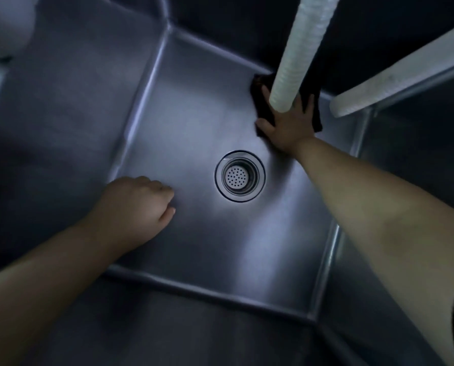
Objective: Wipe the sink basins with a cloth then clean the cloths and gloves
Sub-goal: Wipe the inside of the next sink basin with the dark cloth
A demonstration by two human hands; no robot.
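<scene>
You were mid-wipe: right hand (289, 125) spread flat, pressing dark cloth (259, 87) on basin (189, 107) floor at 1 o'clock. Left hand (138, 199) loosely curled, empty, 8 o'clock. Next, prob. sweep cloth toward drain (239, 176).

Dark cloth in a steel sink basin

The sink basin (194, 122) is brushed steel, its round perforated drain (239, 176) near centre. A dark, crumpled cloth (259, 87) lies spread against the far wall at about one o'clock from the drain.
</scene>
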